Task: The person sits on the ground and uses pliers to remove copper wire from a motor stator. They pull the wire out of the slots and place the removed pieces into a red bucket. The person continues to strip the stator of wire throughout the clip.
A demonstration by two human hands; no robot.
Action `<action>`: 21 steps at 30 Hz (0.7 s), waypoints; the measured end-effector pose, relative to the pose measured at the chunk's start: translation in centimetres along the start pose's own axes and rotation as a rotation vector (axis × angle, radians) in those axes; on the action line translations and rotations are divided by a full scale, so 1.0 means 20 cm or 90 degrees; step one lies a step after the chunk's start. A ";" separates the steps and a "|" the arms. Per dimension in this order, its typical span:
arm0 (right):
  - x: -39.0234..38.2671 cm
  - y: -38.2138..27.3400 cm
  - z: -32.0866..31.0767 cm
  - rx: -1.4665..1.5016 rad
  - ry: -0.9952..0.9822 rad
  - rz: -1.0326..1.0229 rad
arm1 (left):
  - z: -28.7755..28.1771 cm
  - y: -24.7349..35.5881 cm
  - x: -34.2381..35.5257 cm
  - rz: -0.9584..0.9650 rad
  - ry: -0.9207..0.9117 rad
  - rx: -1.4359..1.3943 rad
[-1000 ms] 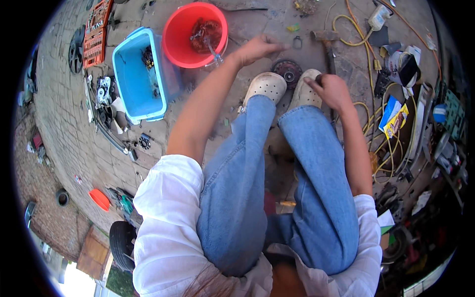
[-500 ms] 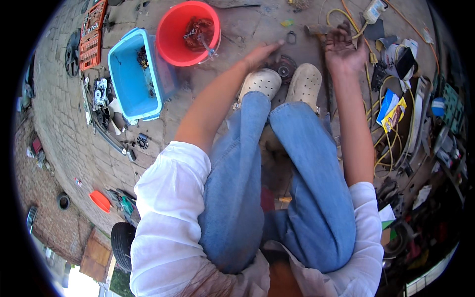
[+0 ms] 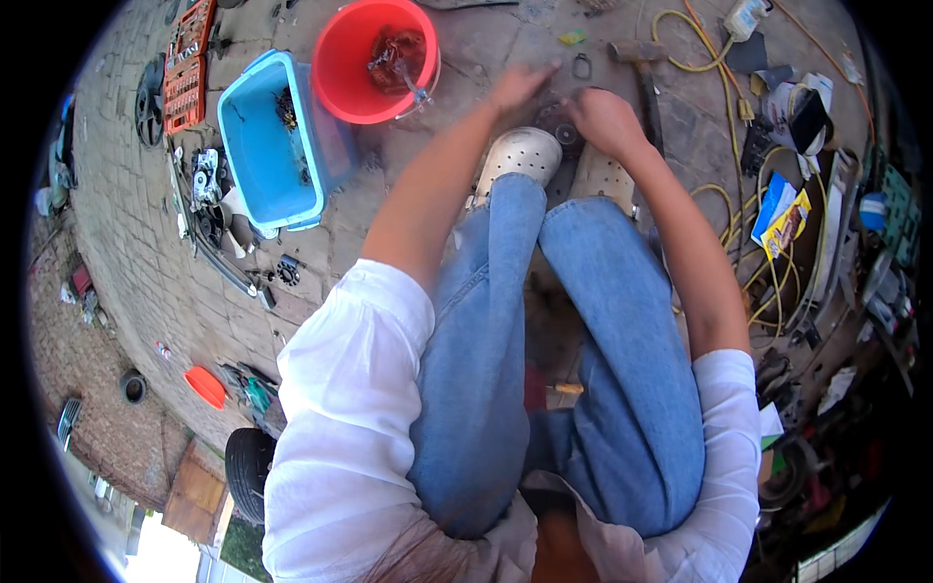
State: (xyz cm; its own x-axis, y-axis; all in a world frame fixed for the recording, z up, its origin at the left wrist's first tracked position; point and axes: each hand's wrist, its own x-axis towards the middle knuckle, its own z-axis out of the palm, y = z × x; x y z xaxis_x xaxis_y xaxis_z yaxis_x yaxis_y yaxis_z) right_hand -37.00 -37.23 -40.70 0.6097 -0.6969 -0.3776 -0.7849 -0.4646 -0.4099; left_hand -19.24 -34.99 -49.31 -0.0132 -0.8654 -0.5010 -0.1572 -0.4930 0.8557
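Note:
A round, dark metal part (image 3: 558,129) with a ring at its middle lies on the ground just beyond my shoes. My right hand (image 3: 604,119) is at its right side, fingers curled down and closed, the tips reaching the part's edge; what they pinch is hidden. Beyond the part on the left, my left hand (image 3: 521,85) is slightly blurred, its fingers stretched toward the right with nothing seen in them. A hammer (image 3: 637,52) lies on the ground past my right hand, its handle pointing back toward me. A small dark metal loop (image 3: 582,66) rests between the hammer and my left hand.
To the left stand a red bucket (image 3: 339,81) and a light blue tub (image 3: 262,180), both with parts inside. An orange socket case (image 3: 185,92) lies farther left. Yellow cords (image 3: 724,87), packets and scrap crowd the right. My pale clogs (image 3: 520,155) stand near the part.
My right hand has come down and left from above the hammer to the round part, its fingers curling. The hammer is now uncovered. My left hand has shifted slightly farther away from me.

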 end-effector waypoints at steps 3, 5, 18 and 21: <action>0.03 0.00 -0.01 0.040 -0.005 0.035 | -0.01 0.07 0.12 0.065 0.013 0.127; 0.05 0.06 -0.09 0.075 -0.035 0.071 | 0.05 0.20 0.19 0.123 -0.007 0.174; -0.57 0.14 -0.36 0.982 -0.357 0.149 | 0.33 0.52 -0.24 0.050 -0.367 0.029; -0.59 -0.02 -0.35 1.055 -0.420 0.132 | 0.19 0.31 -0.32 0.079 -0.175 -0.004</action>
State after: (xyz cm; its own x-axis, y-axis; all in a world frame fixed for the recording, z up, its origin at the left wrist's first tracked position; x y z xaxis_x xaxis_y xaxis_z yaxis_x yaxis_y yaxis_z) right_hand -44.75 -32.65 -30.31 0.7900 -0.1625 -0.5911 -0.1831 0.8577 -0.4805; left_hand -23.82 -32.07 -41.28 -0.2988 -0.8625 -0.4084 -0.1311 -0.3868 0.9128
